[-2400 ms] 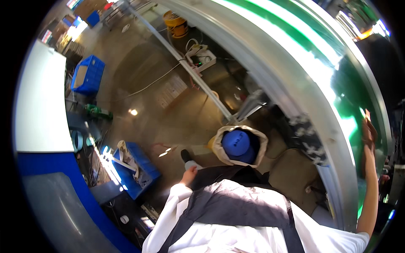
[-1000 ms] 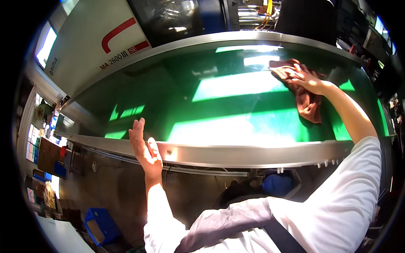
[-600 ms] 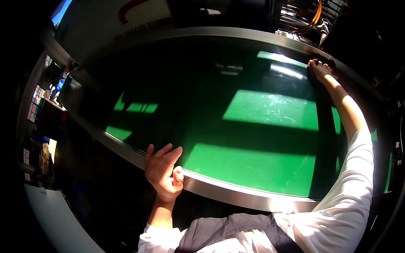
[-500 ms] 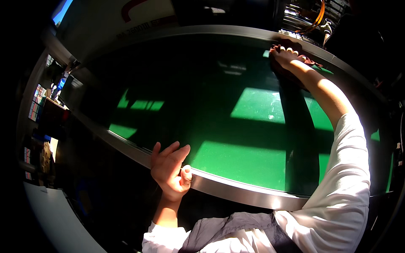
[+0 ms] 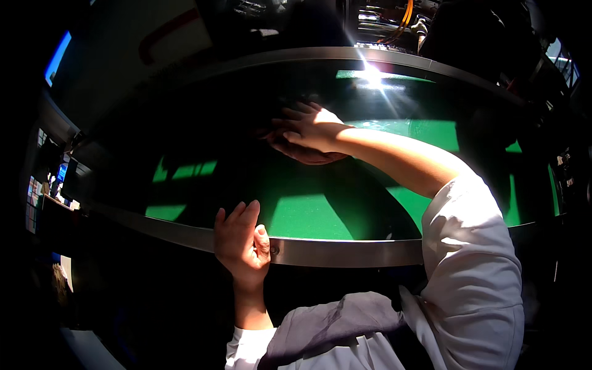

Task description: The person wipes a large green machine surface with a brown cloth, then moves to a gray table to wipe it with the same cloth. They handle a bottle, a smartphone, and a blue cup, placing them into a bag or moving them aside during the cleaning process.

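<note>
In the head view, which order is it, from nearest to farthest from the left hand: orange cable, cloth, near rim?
1. Near rim: at the left hand itself.
2. Cloth: ahead, rightward, under the right hand.
3. Orange cable: farthest ahead, rightward.

Our right arm (image 5: pixel 401 151) bends at the elbow and reaches forward across to the left, the right hand (image 5: pixel 314 129) palm down, its digits extended; our left hand (image 5: pixel 242 246) sits nearer to us, fingers (image 5: pixel 249 214) pointing forward, thumb (image 5: pixel 262 242) held apart
</note>
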Motion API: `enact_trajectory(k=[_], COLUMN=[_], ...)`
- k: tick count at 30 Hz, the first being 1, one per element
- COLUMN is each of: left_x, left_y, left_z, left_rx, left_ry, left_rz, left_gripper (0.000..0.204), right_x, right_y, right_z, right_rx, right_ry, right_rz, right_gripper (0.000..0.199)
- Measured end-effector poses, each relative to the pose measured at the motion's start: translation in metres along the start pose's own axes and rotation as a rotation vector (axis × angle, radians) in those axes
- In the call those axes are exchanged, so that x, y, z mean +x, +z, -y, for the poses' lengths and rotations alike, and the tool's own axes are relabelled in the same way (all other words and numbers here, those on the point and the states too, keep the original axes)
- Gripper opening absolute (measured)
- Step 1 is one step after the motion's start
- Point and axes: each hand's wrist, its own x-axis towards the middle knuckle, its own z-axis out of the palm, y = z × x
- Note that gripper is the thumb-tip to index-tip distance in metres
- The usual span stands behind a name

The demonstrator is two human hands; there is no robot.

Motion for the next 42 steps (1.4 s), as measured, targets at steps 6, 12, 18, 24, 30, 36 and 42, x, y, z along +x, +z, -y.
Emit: enact_trajectory(k=[6, 12, 18, 24, 30, 36, 42], left_x=[0.005, 0.000, -0.018, -0.012, -0.032, -0.047, -0.034], left_y=[0.012, 0.004, 0.001, -0.007, -0.015, -0.033, -0.026], left_z=[-0.004, 0.001, 0.027, 0.022, 0.046, 0.089, 0.104], left_rx=[-0.078, -0.021, -0.504, -0.516, -0.557, -0.317, -0.226], left_ry=[0.043, 0.072, 0.144, 0.177, -0.138, -0.046, -0.198], left_rz=[-0.037, -0.040, -0.226, -0.263, -0.422, -0.334, -0.411], left_gripper=[0.027, 0.031, 0.044, 0.046, 0.042, 0.038, 0.038], right_x=[-0.348, -0.323, -0.068, 0.091, 0.007, -0.230, -0.470], right_y=[-0.150, -0.180, -0.095, 0.012, -0.076, -0.190, -0.294], right_z=[-0.152, -0.023, 0.131, 0.180, 0.165, 0.073, -0.009], right_rx=[-0.376, -0.035, -0.053, 0.252, 1.174, 0.972, 0.271], right_ry=[1.052, 1.661, 0.796, 0.016, 0.664, 1.129, 1.530], right_rz=[0.090, 0.532, 0.927, 0.630, 0.931, 0.708, 0.404], right_gripper=[0.065, 0.072, 0.077, 0.073, 0.054, 0.053, 0.047])
